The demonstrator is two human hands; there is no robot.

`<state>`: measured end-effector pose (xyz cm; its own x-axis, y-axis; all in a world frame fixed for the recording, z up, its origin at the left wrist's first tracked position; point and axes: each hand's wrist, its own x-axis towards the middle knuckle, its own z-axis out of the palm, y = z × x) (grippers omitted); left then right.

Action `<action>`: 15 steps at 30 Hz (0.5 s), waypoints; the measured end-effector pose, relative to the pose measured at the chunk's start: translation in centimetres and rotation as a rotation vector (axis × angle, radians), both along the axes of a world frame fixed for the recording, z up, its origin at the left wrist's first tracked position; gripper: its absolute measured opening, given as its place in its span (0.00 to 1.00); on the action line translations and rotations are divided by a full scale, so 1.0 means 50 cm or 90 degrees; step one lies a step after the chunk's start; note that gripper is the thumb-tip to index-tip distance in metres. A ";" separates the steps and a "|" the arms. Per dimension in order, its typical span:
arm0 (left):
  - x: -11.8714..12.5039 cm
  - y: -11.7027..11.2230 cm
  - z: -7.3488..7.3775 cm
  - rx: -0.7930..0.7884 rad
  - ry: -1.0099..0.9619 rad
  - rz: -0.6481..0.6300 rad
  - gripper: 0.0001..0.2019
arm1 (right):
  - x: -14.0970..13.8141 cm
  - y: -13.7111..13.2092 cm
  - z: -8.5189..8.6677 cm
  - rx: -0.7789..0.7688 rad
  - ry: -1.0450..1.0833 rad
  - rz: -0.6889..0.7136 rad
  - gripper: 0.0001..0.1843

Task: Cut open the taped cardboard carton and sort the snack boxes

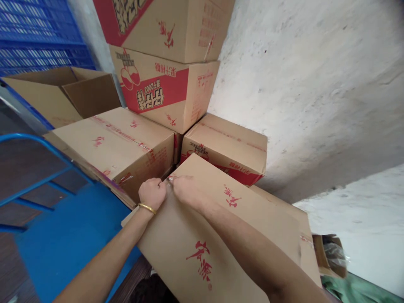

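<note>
In front of me lies a brown cardboard carton [202,235] with red printed characters on its top flaps. Both hands are at its far left end, where a strip of clear packing tape with red print [169,182] runs over the edge of the middle seam. My left hand [152,195], with a gold bracelet at the wrist, is closed, its fingertips at the tape. Close beside it, my right hand [184,189] is closed in a pinch on the same tape. The undersides of the fingers are hidden from view.
Taped cartons stand beyond my hands, one at left [116,139] and one by the wall [227,143]. Taller stacked cartons [158,88] rise behind. An open carton [34,97], blue crates [47,38] and a blue trolley [72,240] are at left. The white wall [299,92] bounds the right.
</note>
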<state>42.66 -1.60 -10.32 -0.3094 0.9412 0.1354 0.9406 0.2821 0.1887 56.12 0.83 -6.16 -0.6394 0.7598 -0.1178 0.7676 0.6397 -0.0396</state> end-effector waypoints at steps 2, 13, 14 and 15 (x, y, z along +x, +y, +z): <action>0.000 -0.001 -0.001 0.003 -0.001 -0.004 0.19 | 0.005 -0.005 0.008 0.007 -0.026 0.013 0.17; 0.006 0.004 0.009 -0.033 -0.033 0.017 0.19 | 0.085 -0.058 0.064 -0.052 -0.074 -0.055 0.17; 0.006 0.005 0.012 -0.035 -0.030 0.015 0.20 | 0.085 -0.057 0.059 -0.058 -0.055 -0.069 0.17; 0.007 0.005 0.013 -0.036 -0.027 0.013 0.21 | 0.082 -0.053 0.052 -0.068 -0.033 -0.091 0.16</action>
